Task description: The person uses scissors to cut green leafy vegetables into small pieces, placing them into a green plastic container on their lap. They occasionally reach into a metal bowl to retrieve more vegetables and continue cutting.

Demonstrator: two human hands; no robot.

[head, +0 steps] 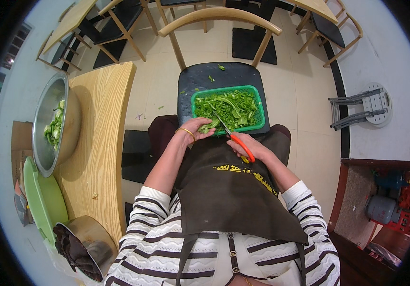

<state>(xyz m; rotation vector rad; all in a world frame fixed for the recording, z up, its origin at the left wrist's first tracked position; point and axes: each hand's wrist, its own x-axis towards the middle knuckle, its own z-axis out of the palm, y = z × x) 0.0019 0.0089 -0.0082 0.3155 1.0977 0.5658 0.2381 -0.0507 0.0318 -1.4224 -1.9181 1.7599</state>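
A green plastic basket (260, 126) full of cut green peppers (240, 98) stands on the black seat of a wooden chair (205, 77). At the basket's near left edge, my left hand (198, 128) holds a piece of green pepper (209, 126). My right hand (249, 144) grips the red handles of a pair of scissors (241, 147) near the basket's front edge. The blades point up and left over the cut peppers, close to the held piece. Whether the blades are apart is hard to tell.
On the wooden table (97, 125) at left stand a metal bowl (74, 121) with green peppers, a light green tub (49, 196) and a metal pot (101, 239) holding something dark. A folded stool (375, 103) leans at the right wall. Pepper scraps lie on the chair seat and floor.
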